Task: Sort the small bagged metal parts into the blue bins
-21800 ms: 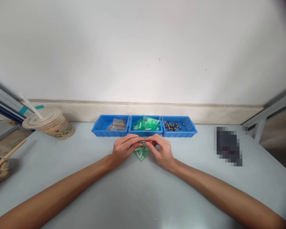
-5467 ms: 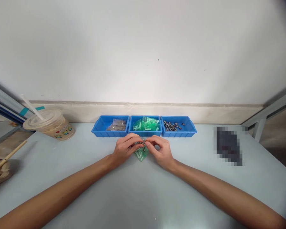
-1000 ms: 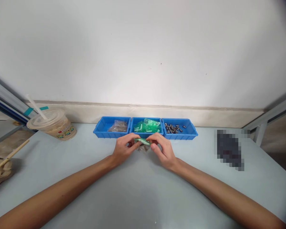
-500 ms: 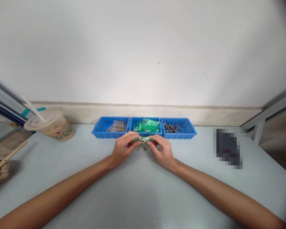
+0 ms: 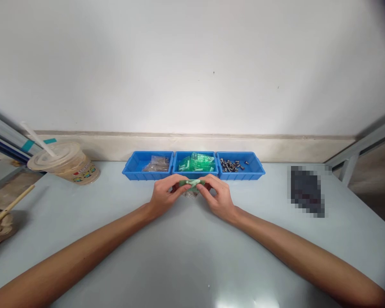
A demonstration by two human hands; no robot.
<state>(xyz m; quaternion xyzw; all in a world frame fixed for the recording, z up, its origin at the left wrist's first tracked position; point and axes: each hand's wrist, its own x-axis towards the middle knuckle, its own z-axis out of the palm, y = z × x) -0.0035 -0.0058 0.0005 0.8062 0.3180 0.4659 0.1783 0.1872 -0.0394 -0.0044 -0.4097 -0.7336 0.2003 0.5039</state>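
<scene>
Between my hands is a small green plastic bag (image 5: 193,182) with pale green plugs in it. My left hand (image 5: 164,194) pinches its left side between thumb and fingers. Its right side is pinched the same way by my right hand (image 5: 220,196). Just under the green bag a clear packet (image 5: 190,194) shows; its contents are too small to make out, and I cannot tell whether it is held or lies on the table. Both hands are just in front of the middle blue tray (image 5: 195,175), which holds more green bags (image 5: 202,162).
Clear packets (image 5: 157,164) lie in the left blue tray (image 5: 135,162). Small dark metal parts (image 5: 232,165) are in the right blue tray (image 5: 255,164). A drink cup (image 5: 80,167) with a straw stands left on the grey table (image 5: 141,261). At right lies a blurred dark object (image 5: 306,190).
The view has tipped slightly, so the trays, cup and hands sit higher in the picture. Both hands keep their pinch on the green bag, which looks a little flatter.
</scene>
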